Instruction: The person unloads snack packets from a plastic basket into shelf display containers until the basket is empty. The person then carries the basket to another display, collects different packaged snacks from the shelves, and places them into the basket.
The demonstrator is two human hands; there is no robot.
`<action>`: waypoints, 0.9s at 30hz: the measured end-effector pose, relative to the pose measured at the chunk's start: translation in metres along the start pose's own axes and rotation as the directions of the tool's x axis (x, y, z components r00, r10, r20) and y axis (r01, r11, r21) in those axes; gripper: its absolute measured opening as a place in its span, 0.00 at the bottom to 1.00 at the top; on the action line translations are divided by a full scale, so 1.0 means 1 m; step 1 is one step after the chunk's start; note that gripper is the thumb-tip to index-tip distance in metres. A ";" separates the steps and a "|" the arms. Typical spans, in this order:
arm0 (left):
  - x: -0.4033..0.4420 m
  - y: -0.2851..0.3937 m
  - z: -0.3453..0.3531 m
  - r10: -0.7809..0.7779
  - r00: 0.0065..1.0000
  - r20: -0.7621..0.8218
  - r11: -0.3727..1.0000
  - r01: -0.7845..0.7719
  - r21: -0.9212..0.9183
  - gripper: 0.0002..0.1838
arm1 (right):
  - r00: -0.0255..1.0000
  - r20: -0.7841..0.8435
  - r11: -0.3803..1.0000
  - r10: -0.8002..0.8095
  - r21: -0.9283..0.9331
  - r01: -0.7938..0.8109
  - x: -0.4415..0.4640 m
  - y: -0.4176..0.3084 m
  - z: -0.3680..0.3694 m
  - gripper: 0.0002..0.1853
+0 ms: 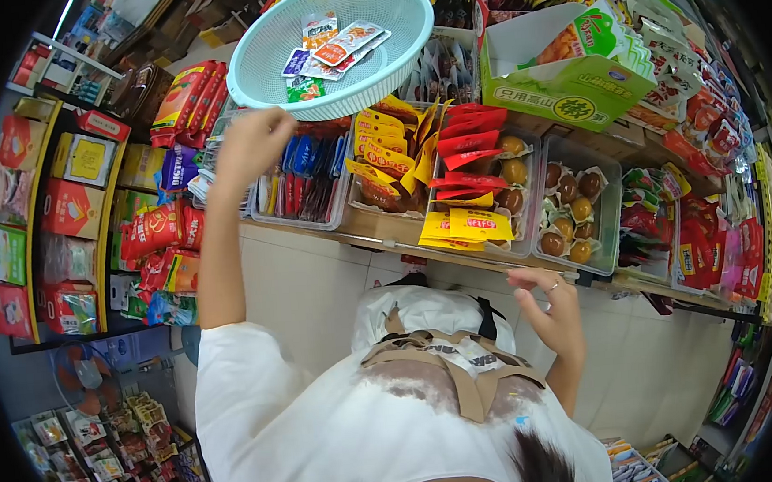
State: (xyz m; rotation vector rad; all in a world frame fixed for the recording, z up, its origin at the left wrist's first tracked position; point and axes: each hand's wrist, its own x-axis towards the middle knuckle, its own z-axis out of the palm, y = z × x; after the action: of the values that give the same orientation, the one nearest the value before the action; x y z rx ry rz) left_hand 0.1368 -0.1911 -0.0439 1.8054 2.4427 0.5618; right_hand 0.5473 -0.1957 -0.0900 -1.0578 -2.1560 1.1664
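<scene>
My left hand [261,143] is up at about 10 o'clock from the middle of my view, its fingers curled inward just beside the near rim of the basket [343,108]; I can't tell whether it touches that rim or holds something. The pale blue basket sits between 11 and 12 o'clock, over the back of the tubs. In it a few packets [349,43] lie together, some overlapping: white and red on top, orange behind, purple at its 8 o'clock, green at its 6.

My right hand [549,310] is at 4 o'clock, open, thumb and fingers apart around nothing, a ring [554,285] on one finger. It hangs near the front edge of the worktop [376,224], on the side closest to me.

Along the worktop, blue sachets [308,162] stand in a tub at 11 o'clock, just beyond my left hand's wrist. Yellow sachets [385,157] fill the next at 12, and red sachets [470,139] lie at 1 to 2, with more yellow ones at their near end. Brown eggs [582,209] sit in a clear tub at 3, nearest my right hand. A green box [563,93] of packs stands at 2. At 9 o'clock are red bags [151,233], and at 8 a fan [85,374].
</scene>
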 end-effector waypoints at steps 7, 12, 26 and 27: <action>0.108 -0.042 -0.008 0.176 0.967 -0.182 0.982 -0.160 0.097 0.14 | 1.000 -0.022 1.000 -0.017 0.016 0.017 -0.001 -0.005 0.005 0.12; 0.180 -0.087 0.045 0.111 0.982 0.155 0.953 -0.149 0.262 0.20 | 0.996 -0.069 0.998 0.051 -0.038 -0.054 -0.010 -0.008 0.001 0.12; 0.207 -0.086 0.032 -0.235 0.884 0.404 0.971 0.228 0.067 0.26 | 0.960 -0.175 0.974 0.218 -0.018 -0.224 -0.033 0.004 0.001 0.13; 0.206 -0.091 0.025 -0.206 0.904 0.374 0.968 0.243 -0.056 0.24 | 0.965 -0.167 0.977 0.203 -0.025 -0.210 -0.030 0.005 0.001 0.13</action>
State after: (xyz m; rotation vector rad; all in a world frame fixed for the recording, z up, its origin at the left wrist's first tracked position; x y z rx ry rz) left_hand -0.0048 -0.0150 -0.0608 1.4104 2.2740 0.2917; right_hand 0.5666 -0.2190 -0.0955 -1.3748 -1.9877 1.0848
